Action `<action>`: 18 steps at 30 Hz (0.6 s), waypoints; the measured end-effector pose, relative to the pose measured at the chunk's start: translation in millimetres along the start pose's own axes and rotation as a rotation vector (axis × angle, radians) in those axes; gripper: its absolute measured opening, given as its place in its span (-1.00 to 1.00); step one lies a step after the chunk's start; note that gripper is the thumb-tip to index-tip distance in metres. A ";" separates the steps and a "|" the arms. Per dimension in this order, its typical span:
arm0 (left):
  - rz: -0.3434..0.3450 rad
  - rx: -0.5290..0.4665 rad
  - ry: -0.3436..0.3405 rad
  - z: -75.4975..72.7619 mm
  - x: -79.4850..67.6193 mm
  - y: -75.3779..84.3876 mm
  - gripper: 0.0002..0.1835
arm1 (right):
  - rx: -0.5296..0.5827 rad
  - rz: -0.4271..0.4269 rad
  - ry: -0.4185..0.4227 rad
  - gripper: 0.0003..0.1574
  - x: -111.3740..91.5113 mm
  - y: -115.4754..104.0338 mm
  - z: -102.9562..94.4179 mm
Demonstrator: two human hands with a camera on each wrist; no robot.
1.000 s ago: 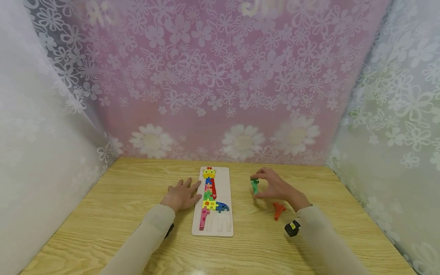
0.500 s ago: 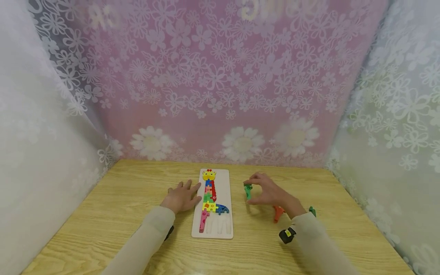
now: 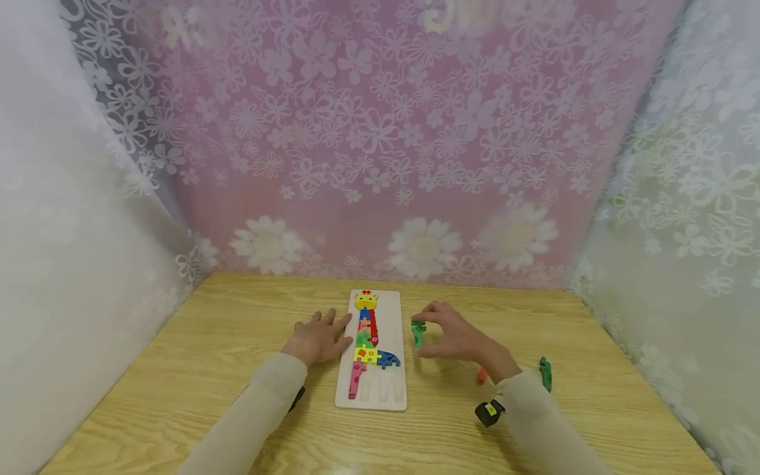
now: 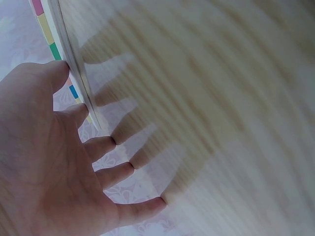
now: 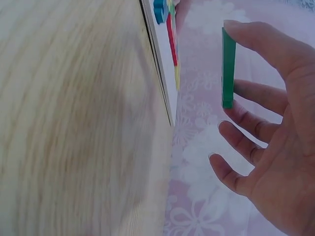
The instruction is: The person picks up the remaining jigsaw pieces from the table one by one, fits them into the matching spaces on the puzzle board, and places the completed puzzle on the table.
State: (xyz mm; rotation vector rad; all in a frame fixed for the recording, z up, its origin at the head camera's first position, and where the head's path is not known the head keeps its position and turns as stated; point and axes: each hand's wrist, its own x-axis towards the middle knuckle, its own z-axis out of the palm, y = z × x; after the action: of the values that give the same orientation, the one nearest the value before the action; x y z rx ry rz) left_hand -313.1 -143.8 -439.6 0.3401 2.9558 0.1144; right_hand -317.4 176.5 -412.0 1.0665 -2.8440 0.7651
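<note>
My right hand (image 3: 456,338) pinches a green puzzle piece (image 3: 418,334) between thumb and fingers, just right of the board; the right wrist view shows that green piece (image 5: 228,69) edge-on, off the table. A white puzzle board (image 3: 388,323) lies on the table with a giraffe puzzle (image 3: 365,338) partly laid in it: yellow head, coloured neck pieces, red mane, yellow and blue body, pink leg. Bare leg recesses show at its lower part. My left hand (image 3: 315,338) has its fingers spread, with thumb and index finger touching the board's left edge, as the left wrist view also shows.
A dark green piece (image 3: 545,374) lies to the right of my right forearm. An orange piece (image 3: 481,375) is mostly hidden by the right wrist. Floral curtains (image 3: 404,132) close off the back and both sides of the wooden table (image 3: 237,316).
My right hand has carried the green piece leftward, close to the board's right edge. The dark green piece has come into sight behind the forearm. My left hand stays at the board.
</note>
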 end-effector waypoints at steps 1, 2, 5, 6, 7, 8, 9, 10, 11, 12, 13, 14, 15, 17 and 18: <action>0.001 -0.001 0.000 -0.4 0.2 0.7 -0.29 | -0.002 0.000 0.001 -0.20 0.1 -1.4 0.6; 0.002 -0.003 0.000 -1.0 0.0 1.4 -0.29 | -0.012 -0.004 0.001 -0.20 0.3 -2.9 1.4; 0.002 0.000 0.003 -1.9 -0.6 2.7 -0.30 | -0.026 -0.017 -0.003 -0.18 2.0 -7.4 3.8; 0.001 0.001 0.002 -2.2 -0.8 3.0 -0.30 | -0.025 -0.021 -0.006 -0.17 2.9 -8.7 4.8; 0.001 0.002 0.003 -2.5 -1.1 3.1 -0.30 | -0.027 -0.027 -0.007 -0.17 3.6 -10.3 5.4; 0.002 0.001 0.003 -2.7 -1.4 3.1 -0.30 | -0.028 -0.032 -0.010 -0.16 4.4 -11.8 6.3; 0.002 0.000 0.004 -2.8 -1.6 3.0 -0.30 | -0.029 -0.034 -0.011 -0.16 5.1 -13.4 6.9; 0.003 -0.002 0.005 -3.0 -1.9 2.9 -0.30 | -0.034 -0.040 -0.012 -0.16 5.7 -14.8 7.7; 0.004 -0.006 0.005 -3.1 -2.3 2.7 -0.30 | -0.039 -0.044 -0.013 -0.16 6.2 -16.4 8.4; 0.004 -0.008 0.004 -3.2 -2.5 2.6 -0.30 | -0.039 -0.045 -0.016 -0.17 6.6 -18.0 9.1; 0.004 -0.011 0.004 -3.2 -2.8 2.4 -0.30 | -0.039 -0.048 -0.021 -0.18 7.1 -19.2 10.0; 0.004 -0.013 0.003 -3.2 -2.9 2.2 -0.30 | -0.041 -0.051 -0.024 -0.18 7.7 -20.3 11.1; 0.003 -0.013 0.002 -3.2 -3.0 2.0 -0.30 | -0.039 -0.052 -0.027 -0.18 8.2 -21.4 12.1; 0.001 -0.014 0.000 -2.7 -3.0 1.7 -0.30 | -0.041 -0.054 -0.032 -0.18 9.1 -23.3 14.5; 0.000 -0.014 -0.002 -2.6 -2.9 1.7 -0.30 | -0.040 -0.053 -0.035 -0.18 9.4 -24.3 15.7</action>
State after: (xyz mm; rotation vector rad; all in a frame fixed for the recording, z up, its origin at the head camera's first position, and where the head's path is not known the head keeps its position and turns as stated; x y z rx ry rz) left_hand -310.3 -142.9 -436.5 0.3381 2.9520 0.1350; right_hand -307.0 147.9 -413.5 1.1555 -2.8341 0.6897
